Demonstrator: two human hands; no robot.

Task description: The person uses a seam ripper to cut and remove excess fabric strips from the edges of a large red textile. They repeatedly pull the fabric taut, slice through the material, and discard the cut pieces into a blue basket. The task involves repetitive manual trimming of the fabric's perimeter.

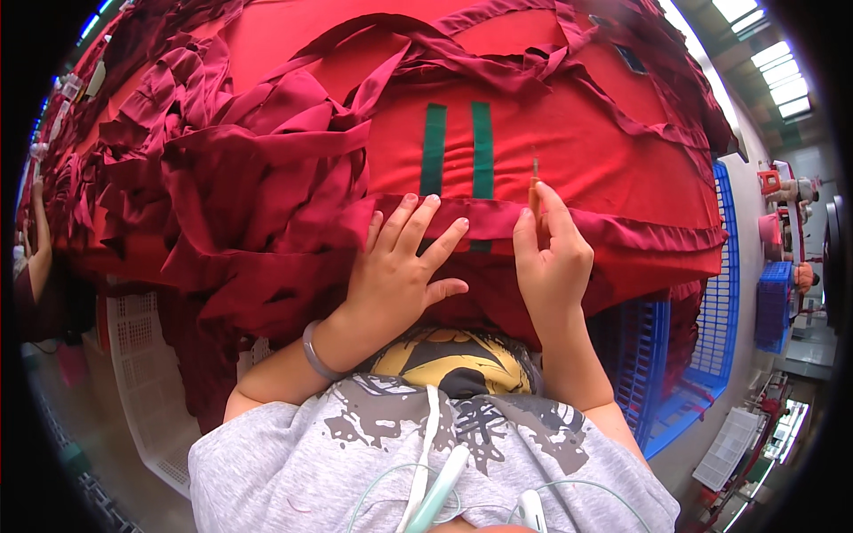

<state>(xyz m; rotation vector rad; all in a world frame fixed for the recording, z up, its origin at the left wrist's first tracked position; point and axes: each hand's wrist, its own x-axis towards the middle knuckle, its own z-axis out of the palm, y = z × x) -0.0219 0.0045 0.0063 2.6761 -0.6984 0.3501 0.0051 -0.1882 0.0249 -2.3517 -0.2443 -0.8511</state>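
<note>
My left hand (pixel 397 262) lies with its fingers spread, fingertips resting on a long maroon fabric strip (pixel 613 226) along the near edge of the red-covered table (pixel 400 142). Just right of it, my right hand (pixel 553 253) pinches a small thin tool (pixel 535 182) with an orange-brown handle and a narrow tip pointing away from me; its exact kind is too small to make out. Beyond the strip, two green tape bands (pixel 433 151) run side by side on the red cover. A big tangled heap of maroon fabric strips (pixel 267 169) lies beside my left hand.
More maroon strips (pixel 498 67) loop across the far side, near a dark flat object (pixel 631 59). Blue plastic crates (pixel 715 293) stand at the right below the table. A white crate (pixel 147 364) sits at the lower left. Another person's arm (pixel 40 240) shows at far left.
</note>
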